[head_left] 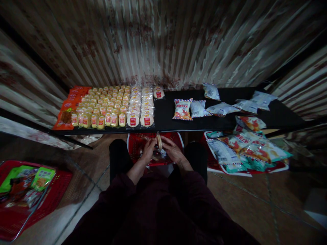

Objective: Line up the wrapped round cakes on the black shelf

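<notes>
Over a red basket between my knees, I hold a wrapped pair of rice crackers, seen edge-on. My left hand has its fingers closed on the left side of the packet. From the right, my right hand grips the same packet. Some wrapped items in the basket are partly hidden by my hands. Ahead on the black shelf, round rice cracker packets lie in two columns, with one more packet at the back starting a third column.
Left on the shelf are rows of small yellow wrapped cakes and orange packets. Snack bags lie loosely on its right. A full basket of bags stands right; another red basket with snacks stands left.
</notes>
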The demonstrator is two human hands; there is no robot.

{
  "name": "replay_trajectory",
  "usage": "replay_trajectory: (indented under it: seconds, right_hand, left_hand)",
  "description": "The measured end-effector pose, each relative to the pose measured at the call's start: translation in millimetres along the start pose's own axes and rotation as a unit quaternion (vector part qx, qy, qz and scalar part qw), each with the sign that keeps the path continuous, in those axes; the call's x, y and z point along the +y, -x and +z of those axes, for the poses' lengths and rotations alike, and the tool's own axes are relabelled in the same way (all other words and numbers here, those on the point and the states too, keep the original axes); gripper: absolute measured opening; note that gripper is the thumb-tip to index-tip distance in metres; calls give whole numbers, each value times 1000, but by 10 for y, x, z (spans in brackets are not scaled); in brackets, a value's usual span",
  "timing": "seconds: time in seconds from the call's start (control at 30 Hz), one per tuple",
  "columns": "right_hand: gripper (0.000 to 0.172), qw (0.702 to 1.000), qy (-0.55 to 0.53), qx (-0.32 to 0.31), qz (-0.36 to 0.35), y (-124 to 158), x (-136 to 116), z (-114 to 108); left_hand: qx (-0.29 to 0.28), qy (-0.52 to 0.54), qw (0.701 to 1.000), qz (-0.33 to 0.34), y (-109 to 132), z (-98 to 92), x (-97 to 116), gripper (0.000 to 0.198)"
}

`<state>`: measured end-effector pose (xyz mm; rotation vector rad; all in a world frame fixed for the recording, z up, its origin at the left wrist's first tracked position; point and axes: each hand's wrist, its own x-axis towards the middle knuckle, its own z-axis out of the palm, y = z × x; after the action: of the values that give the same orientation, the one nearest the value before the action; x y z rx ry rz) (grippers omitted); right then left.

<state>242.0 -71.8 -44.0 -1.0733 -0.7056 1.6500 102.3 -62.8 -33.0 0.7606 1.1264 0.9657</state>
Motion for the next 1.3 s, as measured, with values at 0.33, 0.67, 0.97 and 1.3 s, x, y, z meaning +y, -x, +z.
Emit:
replay_trajectory:
  seconds: [0.33, 0.67, 0.97, 1.3]
  right_hand:
    - [54, 999, 46, 3, -10, -95, 153, -47]
    - [54, 996, 42, 63, -37, -130, 221, -41]
    - [52, 996, 36, 59, -55, -70, 140, -27]
    - [54, 995, 50, 58, -66, -45, 8, -28]
  left_hand:
    - [41, 36, 998, -35, -34, -32, -79, 31]
    - [93, 58, 993, -46, -64, -85, -105, 27]
    - [105, 119, 986, -46, -52, -88, -137, 36]
    - [72, 99, 991, -46, -3, -27, -99, 37]
